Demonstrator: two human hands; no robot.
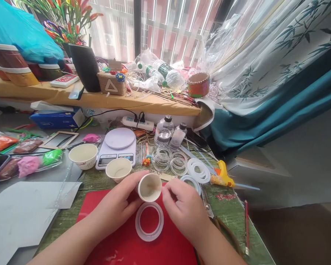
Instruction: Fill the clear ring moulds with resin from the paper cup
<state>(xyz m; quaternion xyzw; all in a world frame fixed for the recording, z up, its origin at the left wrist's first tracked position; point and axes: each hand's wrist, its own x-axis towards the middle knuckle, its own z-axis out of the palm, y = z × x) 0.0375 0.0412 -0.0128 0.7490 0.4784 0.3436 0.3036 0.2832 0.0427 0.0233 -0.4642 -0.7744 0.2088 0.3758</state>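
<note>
My left hand (127, 195) is wrapped round a small white paper cup (149, 187), tipped so that its mouth faces me. A little clear or cloudy residue shows inside the cup. At the cup's right rim my right hand (183, 204) is closed, thumb and fingers pinched together; what they hold, if anything, is hidden. Just below the cup, a translucent white ring mould (149, 222) lies on a red mat (121, 243). Behind my hands are a second paper cup (118, 169) and a paper bowl (83, 156).
A white kitchen scale (118, 147) stands behind the cups. Two clear bottles (178, 136), several clear rings (162, 159) and white silicone rings (198, 170) sit beyond my right hand. A yellow glue gun (223, 176) and red pencil (246, 224) lie near the table's right edge.
</note>
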